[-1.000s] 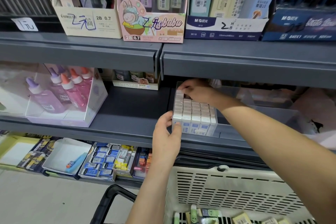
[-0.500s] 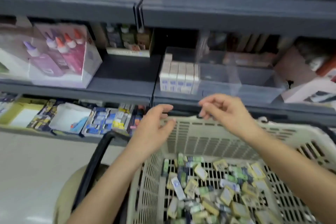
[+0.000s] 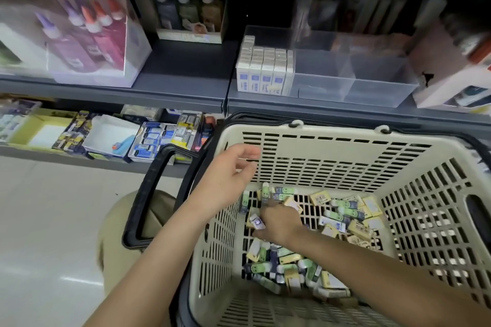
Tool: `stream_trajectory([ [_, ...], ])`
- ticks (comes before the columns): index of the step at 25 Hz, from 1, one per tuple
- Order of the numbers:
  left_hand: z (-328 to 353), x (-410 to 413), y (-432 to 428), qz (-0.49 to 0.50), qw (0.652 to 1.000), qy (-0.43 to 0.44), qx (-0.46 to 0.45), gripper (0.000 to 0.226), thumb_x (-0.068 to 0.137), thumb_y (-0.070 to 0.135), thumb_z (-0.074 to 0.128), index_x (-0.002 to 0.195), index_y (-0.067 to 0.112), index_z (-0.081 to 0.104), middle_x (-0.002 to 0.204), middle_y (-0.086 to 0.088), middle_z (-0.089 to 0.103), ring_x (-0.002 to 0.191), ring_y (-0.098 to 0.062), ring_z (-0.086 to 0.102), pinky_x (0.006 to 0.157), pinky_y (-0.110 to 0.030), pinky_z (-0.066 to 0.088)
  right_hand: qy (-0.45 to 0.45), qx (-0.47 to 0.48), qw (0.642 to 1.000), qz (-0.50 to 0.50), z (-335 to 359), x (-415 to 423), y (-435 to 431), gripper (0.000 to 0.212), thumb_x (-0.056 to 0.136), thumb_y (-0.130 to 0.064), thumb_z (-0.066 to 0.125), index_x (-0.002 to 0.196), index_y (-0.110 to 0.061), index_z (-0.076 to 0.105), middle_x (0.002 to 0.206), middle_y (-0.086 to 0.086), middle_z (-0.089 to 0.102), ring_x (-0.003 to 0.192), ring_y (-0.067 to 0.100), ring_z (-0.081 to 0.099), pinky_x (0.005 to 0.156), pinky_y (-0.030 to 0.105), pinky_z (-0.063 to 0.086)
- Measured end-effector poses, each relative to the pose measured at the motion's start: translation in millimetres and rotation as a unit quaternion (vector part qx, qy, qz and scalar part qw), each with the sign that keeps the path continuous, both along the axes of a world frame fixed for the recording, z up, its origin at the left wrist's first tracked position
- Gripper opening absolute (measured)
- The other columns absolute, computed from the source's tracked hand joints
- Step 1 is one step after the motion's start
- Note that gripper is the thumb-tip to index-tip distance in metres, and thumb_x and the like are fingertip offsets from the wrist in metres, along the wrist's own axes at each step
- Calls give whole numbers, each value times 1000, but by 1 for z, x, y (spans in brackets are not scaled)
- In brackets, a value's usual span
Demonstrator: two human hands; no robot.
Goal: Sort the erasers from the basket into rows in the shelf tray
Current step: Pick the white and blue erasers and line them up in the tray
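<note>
Dozens of erasers (image 3: 342, 206) loose in basket (image 3: 332, 141), 6 o'clock. Right hand (image 3: 279, 223) down in pile, grip blurred, I cannot tell. Left hand (image 3: 228, 172) relaxed, empty. I judge picking step; next needs one eraser pinched, carried to shelf tray (image 3: 372, 93), 12 o'clock.

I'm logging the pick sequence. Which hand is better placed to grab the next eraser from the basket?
Right. The right hand is down among the erasers in the basket, fingertips at a white eraser; the left hand hovers open above, near the rim.
</note>
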State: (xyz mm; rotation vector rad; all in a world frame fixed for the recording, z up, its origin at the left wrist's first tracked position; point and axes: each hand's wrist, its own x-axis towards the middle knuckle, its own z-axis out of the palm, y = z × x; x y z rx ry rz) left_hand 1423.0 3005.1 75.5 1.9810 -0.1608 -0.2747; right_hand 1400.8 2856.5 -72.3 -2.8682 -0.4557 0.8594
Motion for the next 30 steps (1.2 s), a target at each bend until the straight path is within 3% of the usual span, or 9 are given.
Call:
stream_trajectory([
  [5, 0, -4, -5, -15, 997, 71, 39, 18, 92, 17, 56, 105, 28, 57, 106, 11, 60, 100, -8, 58, 92, -31, 49, 57, 169, 974, -139, 28, -4, -24, 28, 75, -40, 64, 73, -15, 52, 71, -1, 54, 62, 16, 52, 52, 27, 35],
  [10, 4, -15, -41, -122, 937, 274, 182, 31, 95, 37, 47, 114, 15, 58, 117, -6, 62, 105, -21, 61, 88, -38, 53, 34, 334, 915, -226, 85, -9, -59, 26, 74, -40, 72, 72, -21, 54, 65, -5, 61, 57, 10, 56, 55, 28, 45],
  [15, -8, -10, -99, 62, 911, 391, -113, 27, 97, 25, 48, 119, 10, 54, 108, -11, 64, 96, -23, 63, 81, -39, 55, 39, 444, 861, -247, 110, -6, -97, 13, 77, -20, 72, 84, -20, 62, 77, -1, 68, 70, 8, 66, 71, 26, 54],
  [17, -16, -7, -105, 101, 890, 411, -172, 18, 98, 21, 46, 108, 10, 56, 98, -11, 68, 88, -23, 64, 79, -40, 54, 31, 350, 907, -231, 105, -4, -129, 7, 81, -23, 70, 84, -19, 66, 84, 0, 69, 77, 11, 65, 76, 28, 54],
  [19, -24, -6, -106, 116, 881, 421, -183, 16, 99, 21, 44, 97, 11, 57, 88, -8, 69, 83, -21, 64, 73, -36, 52, 55, 140, 973, -173, 88, -7, -160, 18, 84, -29, 66, 88, -11, 70, 91, 5, 70, 85, 20, 65, 80, 34, 53],
  [22, -33, -8, -105, 111, 882, 427, -165, 21, 100, 23, 41, 104, 10, 57, 91, -8, 69, 82, -21, 64, 67, -32, 50, 173, -79, 981, -37, 54, -34, -167, 34, 80, -36, 69, 101, -10, 65, 98, 7, 68, 91, 26, 63, 72, 37, 53],
  [24, -37, -7, -104, 112, 886, 421, -155, 22, 100, 24, 40, 99, 11, 58, 89, -6, 69, 78, -19, 64, 65, -31, 49, 175, -93, 980, 7, 38, -47, -157, 52, 77, -36, 72, 121, -15, 54, 110, 6, 64, 96, 22, 60, 63, 29, 44],
  [27, -39, -3, -102, 112, 889, 414, -161, 24, 100, 25, 39, 90, 14, 58, 86, -5, 68, 77, -19, 64, 65, -30, 48, 141, 90, 979, -114, 32, -30, -153, 47, 82, -35, 68, 123, -17, 54, 110, 7, 66, 87, 16, 61, 72, 25, 45],
  [30, -46, -3, -102, 122, 884, 421, -162, 19, 97, 21, 44, 91, 12, 59, 86, -6, 67, 76, -18, 63, 62, -28, 48, 16, -19, 995, -94, 27, -14, -159, 19, 88, -27, 58, 101, -13, 58, 99, 6, 64, 85, 20, 61, 63, 32, 50],
])
